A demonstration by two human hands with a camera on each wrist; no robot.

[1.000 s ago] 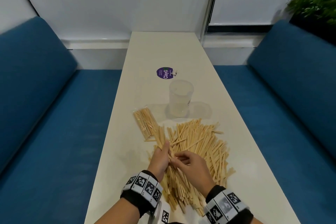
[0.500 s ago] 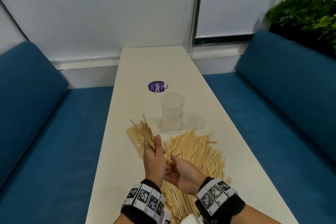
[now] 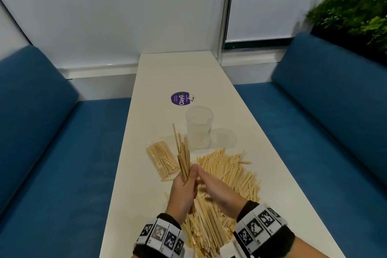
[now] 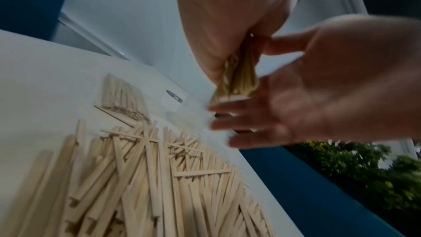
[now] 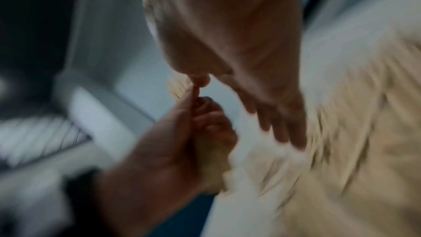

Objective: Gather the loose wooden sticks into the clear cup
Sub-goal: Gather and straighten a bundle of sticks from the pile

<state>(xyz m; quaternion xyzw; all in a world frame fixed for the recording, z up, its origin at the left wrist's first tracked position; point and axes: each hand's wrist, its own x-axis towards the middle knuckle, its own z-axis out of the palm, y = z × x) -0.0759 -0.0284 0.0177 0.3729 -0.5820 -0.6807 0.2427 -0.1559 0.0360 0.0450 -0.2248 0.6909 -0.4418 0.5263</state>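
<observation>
My left hand (image 3: 189, 178) grips a bundle of wooden sticks (image 3: 183, 158) nearly upright above the table, with the sticks' tops fanning toward the clear cup (image 3: 199, 130). The cup stands upright just beyond the bundle and looks empty. My right hand (image 3: 206, 180) lies against the bundle's lower part with straight fingers. In the left wrist view the right hand (image 4: 230, 123) shows an open palm under the bundle's lower ends (image 4: 237, 80). A big loose stick pile (image 3: 228, 176) lies under and to the right of both hands. The right wrist view is blurred.
A clear bag of thinner sticks (image 3: 161, 159) lies left of the pile. A clear lid (image 3: 223, 138) rests beside the cup, and a purple sticker (image 3: 180, 98) lies beyond it. The narrow white table (image 3: 173, 69) runs between blue benches (image 3: 62, 153); a plant (image 3: 351, 12) stands at the far right.
My left hand has picked a bundle out of the pile and raised it upright. My right hand left the pile and came flat against the bundle's lower part.
</observation>
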